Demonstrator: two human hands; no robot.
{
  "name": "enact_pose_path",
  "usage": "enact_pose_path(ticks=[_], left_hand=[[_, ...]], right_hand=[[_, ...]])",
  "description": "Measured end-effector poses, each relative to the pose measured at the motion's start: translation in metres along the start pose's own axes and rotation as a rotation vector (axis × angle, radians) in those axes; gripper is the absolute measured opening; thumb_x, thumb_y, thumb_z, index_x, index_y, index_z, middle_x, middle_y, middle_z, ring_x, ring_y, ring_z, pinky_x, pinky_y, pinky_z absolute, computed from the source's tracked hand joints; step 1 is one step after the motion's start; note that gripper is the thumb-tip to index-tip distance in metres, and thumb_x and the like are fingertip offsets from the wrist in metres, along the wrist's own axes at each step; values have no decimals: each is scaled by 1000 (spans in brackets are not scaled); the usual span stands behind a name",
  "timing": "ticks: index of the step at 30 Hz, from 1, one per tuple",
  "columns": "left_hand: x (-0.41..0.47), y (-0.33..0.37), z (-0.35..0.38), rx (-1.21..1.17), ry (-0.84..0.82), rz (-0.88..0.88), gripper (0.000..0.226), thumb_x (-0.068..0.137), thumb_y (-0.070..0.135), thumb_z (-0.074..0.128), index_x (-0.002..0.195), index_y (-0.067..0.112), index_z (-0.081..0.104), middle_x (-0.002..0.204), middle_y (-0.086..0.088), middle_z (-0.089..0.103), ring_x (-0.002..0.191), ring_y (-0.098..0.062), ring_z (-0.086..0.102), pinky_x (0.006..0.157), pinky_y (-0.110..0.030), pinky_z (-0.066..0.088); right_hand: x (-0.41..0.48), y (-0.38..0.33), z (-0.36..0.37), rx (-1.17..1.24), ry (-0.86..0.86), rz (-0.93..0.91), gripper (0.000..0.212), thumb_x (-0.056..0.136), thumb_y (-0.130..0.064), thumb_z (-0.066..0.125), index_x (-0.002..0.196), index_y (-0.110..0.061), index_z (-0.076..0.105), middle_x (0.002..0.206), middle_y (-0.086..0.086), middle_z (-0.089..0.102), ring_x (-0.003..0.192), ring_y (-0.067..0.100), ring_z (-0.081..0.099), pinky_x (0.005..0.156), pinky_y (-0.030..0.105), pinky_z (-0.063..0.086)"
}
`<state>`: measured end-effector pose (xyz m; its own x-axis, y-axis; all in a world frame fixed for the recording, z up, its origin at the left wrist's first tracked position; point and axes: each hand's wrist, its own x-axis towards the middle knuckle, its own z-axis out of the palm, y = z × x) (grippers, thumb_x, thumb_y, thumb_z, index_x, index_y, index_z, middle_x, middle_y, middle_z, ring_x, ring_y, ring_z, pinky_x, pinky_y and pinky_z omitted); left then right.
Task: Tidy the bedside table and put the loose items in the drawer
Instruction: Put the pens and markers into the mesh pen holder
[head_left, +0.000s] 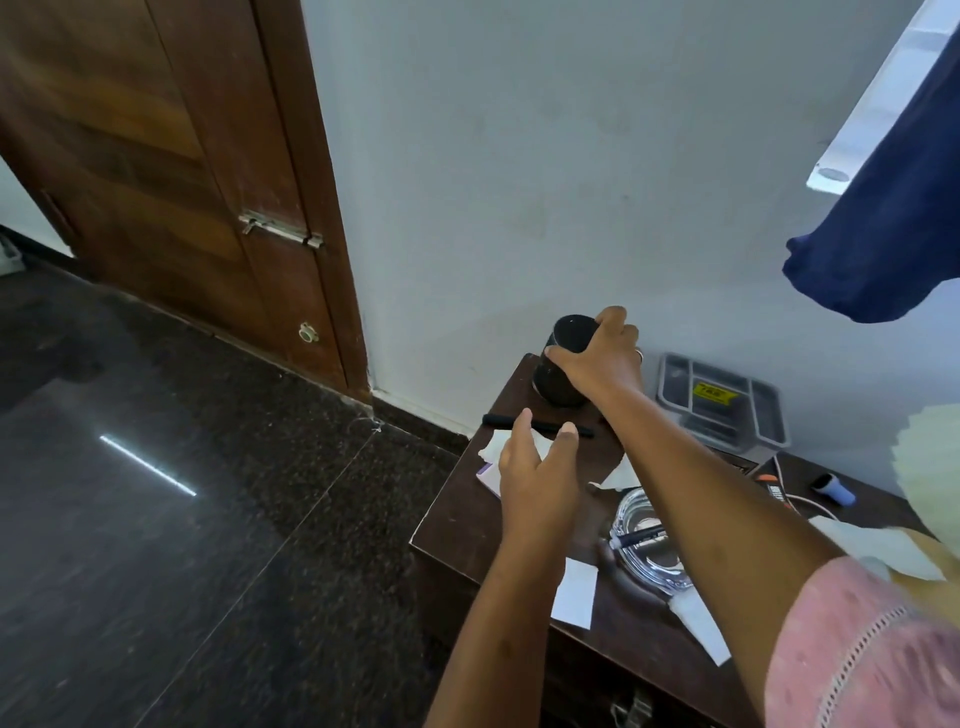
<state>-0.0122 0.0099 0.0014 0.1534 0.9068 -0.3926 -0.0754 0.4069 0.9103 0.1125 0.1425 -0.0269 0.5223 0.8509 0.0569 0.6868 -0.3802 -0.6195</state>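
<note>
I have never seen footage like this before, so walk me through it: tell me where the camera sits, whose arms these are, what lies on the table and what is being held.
There is one picture, from a camera worn on a person's head, looking down at their own arms. No machine is involved. The right hand grips a black cylinder standing at the far corner of the dark wooden bedside table. The left hand is open, reaching for a black pen lying in front of the cylinder, and holds nothing yet. Also on the table: white paper scraps, a glass dish with a marker across it, a grey compartment tray, a cable.
</note>
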Motion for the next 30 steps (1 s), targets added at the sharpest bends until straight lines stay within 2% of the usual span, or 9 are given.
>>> enact_pose_path(ticks=[3, 5, 8, 11, 14, 18, 22, 27, 30], left_hand=[[4, -2, -4, -29, 7, -19, 56, 95, 37, 50, 147, 34, 27, 155, 6, 24, 141, -18, 30, 111, -36, 32], [6, -3, -7, -50, 18, -19, 62, 90, 39, 57, 146, 35, 29, 152, 8, 29, 138, -20, 36, 110, -37, 36], [3, -2, -7, -76, 24, 13, 80, 84, 34, 68, 149, 31, 22, 150, 8, 32, 135, -15, 38, 108, -36, 40], [-3, 2, -5, -129, 20, 97, 94, 79, 25, 75, 150, 30, 14, 134, 12, 41, 126, -7, 39, 103, -33, 41], [-11, 4, -2, -142, -3, 195, 110, 70, 14, 82, 150, 35, 9, 143, 4, 42, 131, -15, 42, 104, -34, 43], [-24, 4, 5, -54, -22, 347, 116, 64, 9, 85, 147, 40, 10, 128, 7, 46, 117, -9, 50, 98, -26, 44], [-23, 1, 1, 191, -110, 295, 109, 59, 17, 89, 144, 32, 23, 117, 9, 52, 115, -14, 53, 94, -26, 44], [-26, -8, 0, 594, -72, 277, 81, 56, 34, 90, 124, 17, 50, 100, 11, 49, 98, -12, 52, 80, -20, 41], [-23, -14, 2, 690, -77, 297, 86, 55, 38, 89, 126, 15, 47, 110, 6, 50, 102, -13, 49, 84, -23, 44]], right_hand=[[-14, 0, -17, 305, 58, 38, 76, 79, -40, 68, 140, -25, 25, 139, 10, 33, 123, 33, 42, 86, 35, 41], [-32, 2, -28, 764, -32, 137, 73, 83, -38, 66, 143, -32, 25, 140, 5, 35, 122, 27, 45, 83, 35, 50], [-71, 6, -42, 1394, -246, 420, 46, 92, -36, 54, 132, -17, 44, 122, 12, 56, 108, 30, 58, 88, 44, 53], [-113, 19, -50, 1569, -471, 495, 50, 95, -45, 38, 125, -11, 57, 119, 14, 65, 109, 32, 62, 100, 44, 45], [-152, 33, -59, 1619, -581, 476, 54, 97, -51, 31, 127, -15, 59, 122, 12, 66, 104, 28, 66, 87, 41, 55], [-177, 55, -76, 1487, -588, 449, 42, 101, -39, 33, 118, -12, 61, 102, 9, 71, 77, 19, 66, 84, 43, 53], [-187, 92, -103, 934, -324, 395, 25, 97, -5, 44, 91, -11, 68, 76, 8, 68, 72, 17, 62, 70, 25, 46], [-183, 140, -112, 171, -180, 221, 28, 93, -4, 47, 100, -20, 68, 83, -1, 60, 69, 8, 52, 55, 12, 36], [-171, 153, -100, -135, -199, 70, 41, 90, -7, 51, 126, -25, 57, 111, 5, 59, 102, 20, 55, 78, 26, 46]])
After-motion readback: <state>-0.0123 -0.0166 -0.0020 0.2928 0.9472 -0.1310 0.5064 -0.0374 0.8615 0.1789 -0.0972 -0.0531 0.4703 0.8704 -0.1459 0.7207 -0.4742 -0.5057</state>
